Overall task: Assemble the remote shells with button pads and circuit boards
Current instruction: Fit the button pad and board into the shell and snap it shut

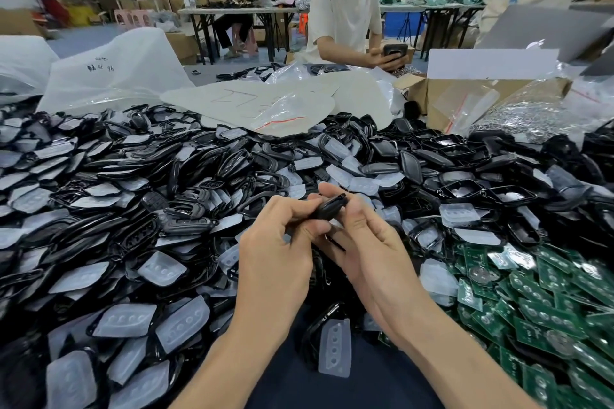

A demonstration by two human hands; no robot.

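Note:
A black remote shell (329,207) is held edge-on above the pile, between both hands. My left hand (282,242) grips its left end with curled fingers. My right hand (362,236) pinches its right end between thumb and fingers. A translucent button pad (335,347) lies on my lap below, next to a black shell (317,325). A heap of black shells and clear button pads (149,196) covers the table. Green circuit boards (538,305) lie piled at the right.
A person in a white shirt (345,13) sits across the table holding a phone. A cardboard box (471,93) and plastic bags (518,113) stand at the back right. White bags (113,70) lie at the back left.

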